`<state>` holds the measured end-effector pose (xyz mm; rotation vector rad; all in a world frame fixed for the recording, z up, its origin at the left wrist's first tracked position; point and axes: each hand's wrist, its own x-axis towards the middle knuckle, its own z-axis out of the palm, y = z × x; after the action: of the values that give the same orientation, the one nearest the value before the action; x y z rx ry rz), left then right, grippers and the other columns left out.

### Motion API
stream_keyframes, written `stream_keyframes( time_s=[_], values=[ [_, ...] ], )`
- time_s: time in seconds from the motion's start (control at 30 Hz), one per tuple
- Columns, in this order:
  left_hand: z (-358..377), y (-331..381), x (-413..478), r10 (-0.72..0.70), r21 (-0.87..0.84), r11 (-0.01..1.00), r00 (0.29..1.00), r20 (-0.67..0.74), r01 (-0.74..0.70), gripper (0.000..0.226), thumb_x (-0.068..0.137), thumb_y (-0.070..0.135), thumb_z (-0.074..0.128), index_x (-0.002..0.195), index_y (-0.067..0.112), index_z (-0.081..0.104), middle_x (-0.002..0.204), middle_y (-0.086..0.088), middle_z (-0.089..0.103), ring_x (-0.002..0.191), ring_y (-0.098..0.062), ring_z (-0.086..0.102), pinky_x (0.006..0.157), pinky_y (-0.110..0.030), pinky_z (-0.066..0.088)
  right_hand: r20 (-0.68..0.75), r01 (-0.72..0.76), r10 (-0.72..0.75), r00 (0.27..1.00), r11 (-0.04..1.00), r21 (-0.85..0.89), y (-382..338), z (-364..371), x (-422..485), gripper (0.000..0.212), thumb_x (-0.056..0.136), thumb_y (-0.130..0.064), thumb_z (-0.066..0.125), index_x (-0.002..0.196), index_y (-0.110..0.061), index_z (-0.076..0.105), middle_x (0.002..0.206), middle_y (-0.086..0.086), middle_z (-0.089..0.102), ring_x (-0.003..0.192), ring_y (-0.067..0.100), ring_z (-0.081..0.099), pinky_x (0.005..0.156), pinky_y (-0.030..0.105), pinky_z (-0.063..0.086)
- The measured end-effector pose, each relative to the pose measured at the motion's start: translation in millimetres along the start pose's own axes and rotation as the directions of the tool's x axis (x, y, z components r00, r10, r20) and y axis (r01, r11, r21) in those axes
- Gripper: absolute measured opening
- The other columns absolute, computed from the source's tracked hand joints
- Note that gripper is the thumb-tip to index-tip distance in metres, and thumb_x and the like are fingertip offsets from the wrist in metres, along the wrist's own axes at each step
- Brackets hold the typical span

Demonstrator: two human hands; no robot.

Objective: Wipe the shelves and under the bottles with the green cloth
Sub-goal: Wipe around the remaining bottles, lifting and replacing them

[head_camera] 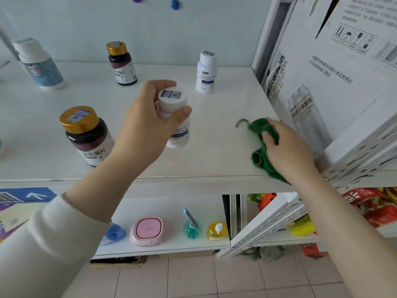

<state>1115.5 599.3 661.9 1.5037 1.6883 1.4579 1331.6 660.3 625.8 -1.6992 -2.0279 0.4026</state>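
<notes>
Upper white shelf (214,117): the left hand (146,125) holds a small white plastic bottle with a white cap (175,117) lifted clear of the surface — grip clamped around its cap and shoulder, thumb in front. The right hand (287,147) presses a crumpled green cloth (261,147) flat on the shelf near its front right corner, fingers closed over the fabric, just beside a white cardboard beer carton (322,67). Standing on the shelf: a dark bottle with gold cap (86,134) at front left, a second dark gold-capped bottle (121,63) at the rear, a white bottle (206,72) rear centre, and a blue-labelled white bottle (38,63) far left — all upright, well apart.
</notes>
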Motion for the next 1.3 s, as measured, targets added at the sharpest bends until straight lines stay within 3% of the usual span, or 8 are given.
stream_keyframes(
  time_s=[0.33,0.43,0.57,0.63,0.73,0.9,1.13,1.3],
  values=[
    [-8.5,6.8,-1.1,0.029,0.037,0.999,0.999,-0.043,-0.028,0.04,0.084,0.019,0.061,0.122,0.021,0.047,0.108,0.01,0.059,0.093,0.004,0.057,0.071,0.003,0.043,0.036,0.522,-0.523,0.852,0.852,0.027,-88.0,65.7,-70.5,0.035,0.088,-0.017,0.037,0.116,-0.014,0.058,0.128,0.002,0.058,0.124,0.021,0.05,0.104,0.023,0.015],
    [-7.1,5.8,-3.8,0.019,0.024,1.0,1.0,-0.023,-0.018,0.036,0.084,0.02,0.062,0.117,0.026,0.046,0.114,0.008,0.06,0.101,-0.005,0.059,0.076,-0.002,0.045,0.059,0.446,-0.448,0.892,0.894,0.04,-55.8,46.3,-55.7,0.042,0.09,-0.007,0.043,0.129,-0.024,0.046,0.141,-0.003,0.043,0.132,0.017,0.035,0.104,0.019,0.013],
    [-2.5,4.0,-11.3,-0.004,0.025,1.0,1.0,0.011,0.003,0.035,0.084,0.021,0.062,0.111,0.032,0.044,0.113,0.01,0.061,0.103,-0.006,0.058,0.077,-0.003,0.045,0.038,0.005,-0.003,0.999,0.999,-0.033,1.4,5.5,4.2,0.033,0.097,-0.017,0.033,0.129,-0.017,0.044,0.136,0.011,0.042,0.125,0.03,0.04,0.097,0.037,0.033],
    [-0.4,3.3,-13.1,-0.011,0.021,1.0,1.0,0.01,0.011,0.035,0.084,0.021,0.062,0.111,0.031,0.045,0.114,0.008,0.061,0.104,-0.008,0.059,0.081,-0.01,0.045,0.091,-0.066,0.075,0.993,0.993,-0.101,0.4,5.4,25.0,0.038,0.098,-0.022,0.029,0.133,-0.011,0.038,0.145,0.015,0.031,0.135,0.036,0.025,0.106,0.042,0.027],
    [-2.8,1.3,-11.0,-0.02,0.035,0.999,1.0,-0.024,0.02,0.035,0.084,0.02,0.062,0.112,0.031,0.045,0.115,0.007,0.061,0.104,-0.01,0.059,0.081,-0.012,0.043,0.186,0.159,-0.142,0.972,0.984,-0.08,-28.1,21.7,25.9,0.043,0.099,-0.022,0.027,0.141,-0.012,0.028,0.155,0.005,0.016,0.144,0.025,0.0,0.116,0.037,0.0],
    [-9.7,-2.5,-4.3,-0.031,0.07,0.997,0.996,-0.083,0.037,0.036,0.084,0.021,0.062,0.113,0.031,0.044,0.116,0.006,0.061,0.105,-0.012,0.06,0.083,-0.018,0.044,0.273,0.543,-0.534,0.8,0.839,0.049,-62.2,44.8,-24.9,0.042,0.099,-0.024,0.027,0.141,-0.022,0.026,0.155,-0.007,0.016,0.144,0.01,-0.002,0.112,0.022,-0.01],
    [19.0,-2.2,-15.2,-0.044,0.055,0.998,0.998,0.036,0.042,0.036,0.08,0.022,0.064,0.106,0.038,0.045,0.114,0.005,0.064,0.104,-0.01,0.06,0.092,-0.026,0.048,0.101,0.02,-0.004,0.995,0.988,-0.155,-7.7,19.5,74.7,0.042,0.098,-0.02,0.027,0.138,-0.008,0.033,0.147,0.015,0.029,0.141,0.033,0.011,0.117,0.044,0.009],
    [37.2,-1.1,-20.4,-0.009,0.088,0.996,0.999,0.049,0.004,0.038,0.079,0.025,0.065,0.102,0.045,0.043,0.114,0.006,0.064,0.104,-0.009,0.06,0.092,-0.028,0.049,0.155,0.112,-0.102,0.983,0.992,-0.064,-19.8,34.6,86.3,0.048,0.096,-0.024,0.029,0.141,-0.01,0.021,0.153,0.01,0.02,0.144,0.028,-0.006,0.116,0.039,0.003]
  ],
)
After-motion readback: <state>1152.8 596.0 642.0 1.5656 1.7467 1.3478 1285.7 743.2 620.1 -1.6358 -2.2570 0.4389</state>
